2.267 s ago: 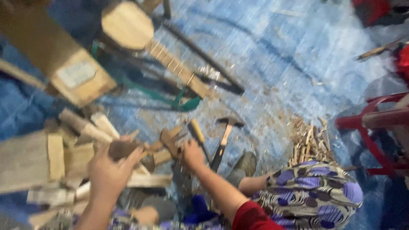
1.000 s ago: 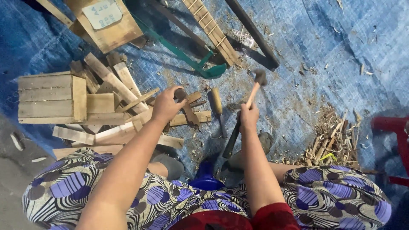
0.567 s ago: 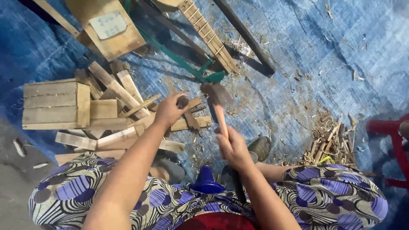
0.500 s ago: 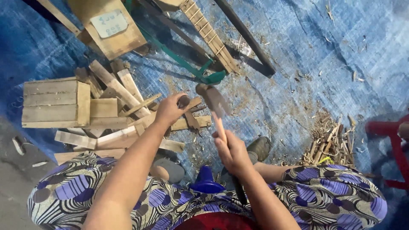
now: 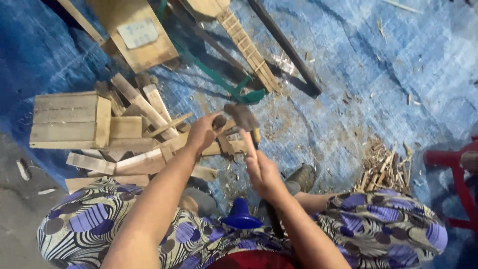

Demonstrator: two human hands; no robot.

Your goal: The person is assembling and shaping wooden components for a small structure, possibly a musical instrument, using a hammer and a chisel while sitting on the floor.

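At frame centre I see my right hand (image 5: 264, 172) wrapped around the handle of a hammer (image 5: 242, 117), whose head blurs just above. My left hand (image 5: 203, 133) pinches a small wood piece (image 5: 219, 122) directly under that head, beside the scrap wood pile (image 5: 124, 134) at left on the blue tarp (image 5: 358, 74).

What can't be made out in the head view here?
- Hammer: head motion-blurred, its shape and what it strikes unclear.
- Wood piece under the left hand: covered by the fingers.
- Right hand: its grip on the handle is seen only from behind.
- Red stool: cut off by the right edge.
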